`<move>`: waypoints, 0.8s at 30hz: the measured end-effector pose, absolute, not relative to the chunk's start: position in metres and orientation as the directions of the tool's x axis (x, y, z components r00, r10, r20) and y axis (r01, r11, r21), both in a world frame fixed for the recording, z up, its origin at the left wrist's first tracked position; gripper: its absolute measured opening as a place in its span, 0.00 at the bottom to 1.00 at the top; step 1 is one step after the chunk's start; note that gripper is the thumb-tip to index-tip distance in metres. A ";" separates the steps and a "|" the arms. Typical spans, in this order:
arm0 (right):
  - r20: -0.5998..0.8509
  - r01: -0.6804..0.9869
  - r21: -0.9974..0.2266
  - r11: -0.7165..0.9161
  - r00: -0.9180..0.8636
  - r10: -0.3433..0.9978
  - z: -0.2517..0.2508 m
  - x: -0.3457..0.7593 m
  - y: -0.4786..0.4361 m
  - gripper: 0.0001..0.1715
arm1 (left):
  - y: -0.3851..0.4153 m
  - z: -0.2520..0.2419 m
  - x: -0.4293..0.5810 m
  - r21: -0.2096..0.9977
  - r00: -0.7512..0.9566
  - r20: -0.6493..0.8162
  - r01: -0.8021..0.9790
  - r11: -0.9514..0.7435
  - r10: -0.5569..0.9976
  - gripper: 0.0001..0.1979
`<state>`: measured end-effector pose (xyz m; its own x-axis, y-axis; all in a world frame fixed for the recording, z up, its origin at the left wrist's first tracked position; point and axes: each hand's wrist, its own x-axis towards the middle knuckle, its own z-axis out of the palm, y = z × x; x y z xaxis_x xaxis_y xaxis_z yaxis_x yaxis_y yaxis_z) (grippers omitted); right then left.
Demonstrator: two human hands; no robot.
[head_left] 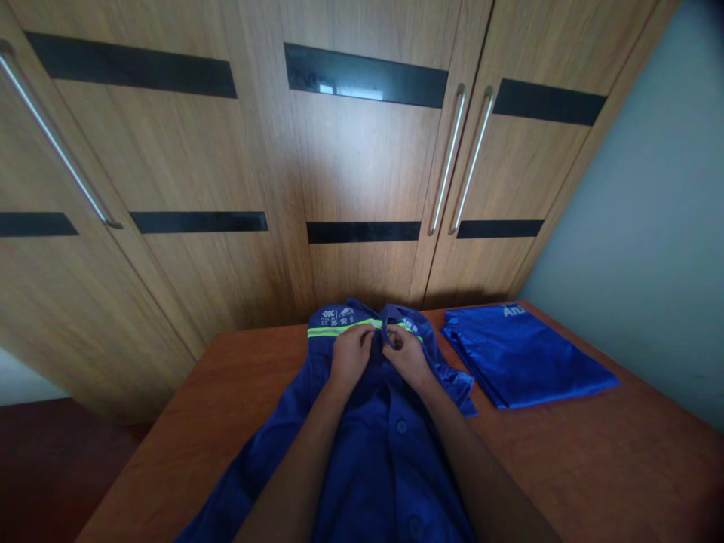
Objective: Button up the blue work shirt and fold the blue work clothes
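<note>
1. Blue work shirt (390, 445) lies front-up along the desk (226, 407), collar toward the wooden wardrobe (362, 166), a yellow-green reflective band across the chest.
2. Left hand (351, 354) and right hand (406, 353) meet at the placket just below the collar; fingers of both pinched together on the fabric edges.
3. Step in hand, by my reading: fastening the top button. Next calls for seating the button squarely through its hole.
4. Folded blue garments (523, 354) lie well apart, to the right.
</note>
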<state>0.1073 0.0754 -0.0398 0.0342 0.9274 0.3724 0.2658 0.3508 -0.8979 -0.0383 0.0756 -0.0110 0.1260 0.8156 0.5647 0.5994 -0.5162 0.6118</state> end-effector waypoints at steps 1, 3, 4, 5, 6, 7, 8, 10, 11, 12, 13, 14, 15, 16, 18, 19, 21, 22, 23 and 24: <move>0.376 0.268 -0.895 0.356 0.025 0.926 -0.039 0.107 0.075 0.19 | 0.075 -0.011 -0.038 0.609 0.125 0.563 0.605 -0.513 0.817 0.10; 0.380 0.272 -0.891 0.364 0.006 0.925 -0.038 0.106 0.074 0.19 | 0.075 -0.011 -0.037 0.606 0.122 0.559 0.616 -0.504 0.820 0.10; 0.381 0.274 -0.889 0.367 -0.002 0.925 -0.038 0.106 0.073 0.19 | 0.075 -0.012 -0.037 0.604 0.120 0.557 0.621 -0.500 0.822 0.10; 0.382 0.278 -0.887 0.369 -0.009 0.924 -0.038 0.105 0.073 0.20 | 0.075 -0.012 -0.037 0.603 0.119 0.555 0.624 -0.497 0.823 0.10; 0.382 0.284 -0.885 0.369 -0.011 0.924 -0.038 0.105 0.073 0.20 | 0.076 -0.013 -0.037 0.603 0.118 0.554 0.626 -0.495 0.824 0.10; 0.381 0.291 -0.884 0.367 -0.007 0.924 -0.038 0.106 0.073 0.21 | 0.076 -0.013 -0.037 0.603 0.117 0.553 0.627 -0.493 0.825 0.10; 0.380 0.299 -0.883 0.362 0.000 0.925 -0.038 0.106 0.073 0.22 | 0.076 -0.013 -0.038 0.604 0.116 0.552 0.626 -0.492 0.825 0.10; 0.375 0.309 -0.883 0.352 0.017 0.927 -0.038 0.107 0.073 0.25 | 0.077 -0.013 -0.038 0.607 0.115 0.551 0.624 -0.492 0.826 0.10; 0.372 0.310 -0.885 0.347 0.021 0.928 -0.038 0.107 0.073 0.27 | 0.077 -0.013 -0.038 0.609 0.114 0.551 0.623 -0.492 0.827 0.09; 0.368 0.307 -0.888 0.344 0.023 0.930 -0.038 0.107 0.073 0.27 | 0.077 -0.013 -0.038 0.610 0.115 0.550 0.621 -0.492 0.827 0.09; 0.363 0.301 -0.891 0.340 0.022 0.932 -0.039 0.107 0.074 0.26 | 0.077 -0.013 -0.038 0.612 0.118 0.548 0.618 -0.494 0.828 0.10; 0.358 0.294 -0.895 0.336 0.022 0.933 -0.039 0.107 0.074 0.24 | 0.077 -0.013 -0.037 0.614 0.122 0.546 0.615 -0.495 0.829 0.10; 0.353 0.285 -0.899 0.332 0.024 0.935 -0.039 0.107 0.074 0.23 | 0.076 -0.013 -0.037 0.616 0.126 0.545 0.611 -0.497 0.829 0.10; 0.348 0.275 -0.904 0.327 0.028 0.937 -0.039 0.107 0.074 0.21 | 0.076 -0.013 -0.037 0.619 0.128 0.543 0.607 -0.499 0.830 0.10; 0.340 0.256 -0.912 0.320 0.036 0.940 -0.039 0.107 0.074 0.19 | 0.076 -0.014 -0.036 0.628 0.129 0.539 0.597 -0.499 0.832 0.10; 0.337 0.246 -0.915 0.318 0.037 0.941 -0.039 0.108 0.074 0.18 | 0.076 -0.014 -0.036 0.634 0.127 0.537 0.591 -0.499 0.834 0.10; 0.333 0.227 -0.921 0.317 0.033 0.942 -0.038 0.108 0.074 0.17 | 0.076 -0.013 -0.036 0.649 0.124 0.533 0.575 -0.498 0.837 0.10; 0.332 0.217 -0.923 0.318 0.029 0.943 -0.038 0.109 0.074 0.17 | 0.075 -0.013 -0.036 0.658 0.121 0.530 0.565 -0.497 0.839 0.10; 0.332 0.206 -0.925 0.320 0.024 0.943 -0.037 0.109 0.074 0.17 | 0.075 -0.012 -0.036 0.669 0.119 0.527 0.553 -0.497 0.842 0.10; 0.332 0.194 -0.926 0.323 0.017 0.943 -0.037 0.109 0.073 0.17 | 0.074 -0.012 -0.036 0.681 0.115 0.523 0.539 -0.495 0.845 0.10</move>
